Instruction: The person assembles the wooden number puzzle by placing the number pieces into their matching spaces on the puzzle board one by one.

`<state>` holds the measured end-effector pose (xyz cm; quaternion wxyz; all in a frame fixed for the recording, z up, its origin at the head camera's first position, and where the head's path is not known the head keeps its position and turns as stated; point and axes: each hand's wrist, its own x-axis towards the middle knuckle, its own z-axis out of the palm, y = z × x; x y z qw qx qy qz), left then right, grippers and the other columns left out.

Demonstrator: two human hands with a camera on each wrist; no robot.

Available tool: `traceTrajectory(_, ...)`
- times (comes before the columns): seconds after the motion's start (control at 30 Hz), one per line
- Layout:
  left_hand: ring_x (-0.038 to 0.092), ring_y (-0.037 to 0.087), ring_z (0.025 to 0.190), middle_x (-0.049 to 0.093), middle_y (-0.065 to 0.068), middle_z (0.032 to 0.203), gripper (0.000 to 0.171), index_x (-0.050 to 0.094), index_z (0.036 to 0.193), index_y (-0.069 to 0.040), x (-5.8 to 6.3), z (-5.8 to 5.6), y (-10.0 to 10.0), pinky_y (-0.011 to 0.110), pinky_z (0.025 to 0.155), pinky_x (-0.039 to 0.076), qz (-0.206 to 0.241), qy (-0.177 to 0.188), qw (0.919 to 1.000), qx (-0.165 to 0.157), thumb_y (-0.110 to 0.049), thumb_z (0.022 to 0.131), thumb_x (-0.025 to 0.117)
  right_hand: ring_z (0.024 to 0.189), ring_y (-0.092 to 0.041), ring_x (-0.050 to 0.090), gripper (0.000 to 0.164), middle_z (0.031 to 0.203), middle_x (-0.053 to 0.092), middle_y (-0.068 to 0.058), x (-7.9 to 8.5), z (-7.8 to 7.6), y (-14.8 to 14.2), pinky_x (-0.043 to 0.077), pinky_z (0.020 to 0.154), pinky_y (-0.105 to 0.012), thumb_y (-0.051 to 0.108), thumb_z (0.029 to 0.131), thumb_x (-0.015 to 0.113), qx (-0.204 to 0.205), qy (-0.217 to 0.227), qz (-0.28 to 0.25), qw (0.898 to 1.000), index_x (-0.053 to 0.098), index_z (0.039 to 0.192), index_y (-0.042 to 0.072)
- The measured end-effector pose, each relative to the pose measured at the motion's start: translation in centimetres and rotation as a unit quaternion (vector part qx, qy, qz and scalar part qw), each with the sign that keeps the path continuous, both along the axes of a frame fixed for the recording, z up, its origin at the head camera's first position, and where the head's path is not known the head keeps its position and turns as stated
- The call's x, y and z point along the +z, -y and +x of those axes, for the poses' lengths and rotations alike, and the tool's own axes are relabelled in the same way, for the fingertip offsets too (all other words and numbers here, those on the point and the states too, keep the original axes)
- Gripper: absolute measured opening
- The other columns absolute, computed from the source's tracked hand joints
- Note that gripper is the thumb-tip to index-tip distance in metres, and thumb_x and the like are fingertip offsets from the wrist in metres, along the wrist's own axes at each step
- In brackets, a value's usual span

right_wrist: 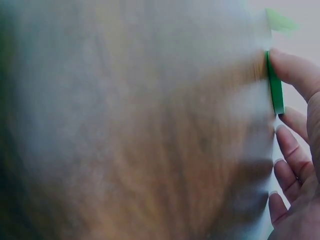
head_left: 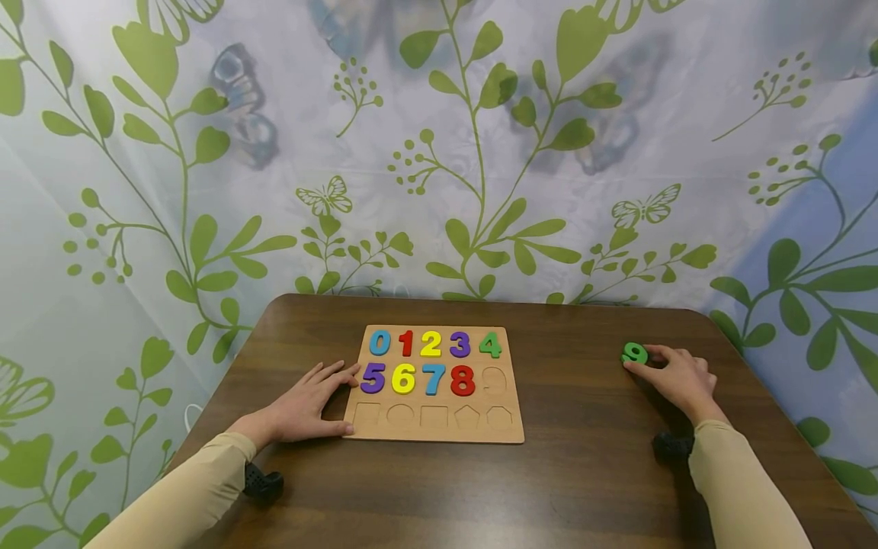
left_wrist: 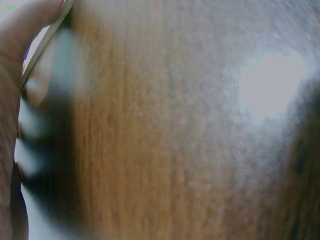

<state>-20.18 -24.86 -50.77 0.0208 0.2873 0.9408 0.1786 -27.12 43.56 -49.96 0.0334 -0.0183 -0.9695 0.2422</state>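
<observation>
A wooden number puzzle board [head_left: 439,440] lies flat on the table, left of its middle. Colored numbers 0 to 8 sit in two rows of slots; the slot at the right end of the second row shows bare wood. My left hand [head_left: 309,404] rests at the board's left edge, thumb and fingertips touching it, fingers spread. Far to the right, my right hand [head_left: 682,379] pinches a green number 9 [head_left: 635,354] between thumb and index finger. In the right wrist view the green number [right_wrist: 275,85] appears edge-on at the fingertips, close to the table surface.
The brown wooden table [head_left: 569,473] ends at a patterned curtain [head_left: 384,152] behind it. Outlined shapes such as a circle and a pentagon [head_left: 467,417] run along the board's bottom row. Black wrist devices [head_left: 263,483] are on both forearms.
</observation>
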Motion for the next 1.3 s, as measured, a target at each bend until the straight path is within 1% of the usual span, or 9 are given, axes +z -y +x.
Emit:
traceTrajectory(0.2,0.022,0.036,0.153,0.031,0.001,0.166,0.073,0.052,0.135,-0.024,0.06,0.03,-0.04,0.062,0.121,0.010,-0.002,0.000,1.0000,0.000,-0.075,0.084,0.065,0.113,-0.060,0.032,0.092,0.133,0.048,-0.032,-0.14,0.02,-0.01,0.022,0.084,-0.076,0.071,0.090,0.062,0.000,-0.001,-0.001,1.000,0.049,0.146,-0.002)
traceTrajectory(0.43,0.021,0.035,0.153,0.030,0.000,0.166,0.074,0.052,0.136,-0.024,0.06,0.09,0.00,0.062,0.122,0.009,-0.004,0.005,1.0000,0.004,-0.076,0.084,0.065,0.112,-0.060,0.031,0.090,0.131,0.049,-0.033,0.13,0.20,0.10,0.021,0.084,-0.076,0.068,0.092,0.062,0.001,-0.002,-0.003,1.000,0.049,0.146,-0.002)
traceTrajectory(0.6,0.021,0.035,0.154,0.030,-0.001,0.166,0.075,0.051,0.136,-0.024,0.16,0.13,-0.03,0.061,0.122,0.009,-0.006,0.007,0.9999,0.005,-0.077,0.083,0.064,0.113,-0.060,0.031,0.091,0.131,0.049,-0.032,0.02,0.15,0.07,0.022,0.083,-0.075,0.070,0.091,0.062,0.002,-0.004,-0.001,1.000,0.049,0.146,-0.002)
traceTrajectory(0.83,0.021,0.036,0.154,0.030,0.001,0.166,0.075,0.051,0.136,-0.023,0.31,0.14,-0.12,0.062,0.122,0.009,-0.006,0.007,1.0000,0.002,-0.076,0.083,0.065,0.112,-0.060,0.032,0.092,0.131,0.050,-0.031,-0.36,0.02,-0.06,0.023,0.082,-0.076,0.070,0.091,0.061,0.004,-0.007,0.001,1.000,0.049,0.146,-0.002)
traceTrajectory(1.07,0.022,0.037,0.153,0.031,0.001,0.166,0.075,0.052,0.136,-0.022,0.33,0.14,-0.12,0.063,0.121,0.010,-0.003,0.001,1.0000,-0.002,-0.075,0.084,0.065,0.113,-0.062,0.031,0.091,0.130,0.050,-0.032,-0.28,0.10,-0.04,0.022,0.082,-0.076,0.070,0.091,0.061,0.004,-0.009,0.001,1.000,0.049,0.146,-0.001)
traceTrajectory(1.3,0.022,0.038,0.153,0.031,0.002,0.166,0.075,0.052,0.136,-0.022,0.40,0.18,-0.13,0.063,0.121,0.010,-0.001,0.003,1.0000,-0.003,-0.074,0.084,0.066,0.116,-0.063,0.029,0.091,0.130,0.048,-0.032,-0.22,0.07,0.00,0.023,0.083,-0.076,0.070,0.091,0.060,0.005,-0.008,0.005,1.000,0.049,0.146,-0.001)
